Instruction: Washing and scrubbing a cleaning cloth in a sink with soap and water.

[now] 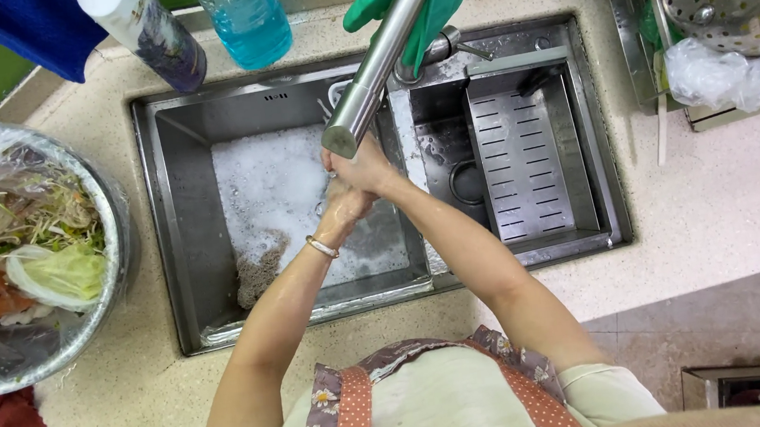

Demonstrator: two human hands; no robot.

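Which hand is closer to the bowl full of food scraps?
Left. The left hand is over the foamy sink, on the side toward the bowl. The right hand presses against it under the faucet, slightly farther from the bowl.

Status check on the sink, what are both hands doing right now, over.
Left hand and right hand pressed together, bare, under the faucet spout. Sink basin full of suds. Nothing blocking them.
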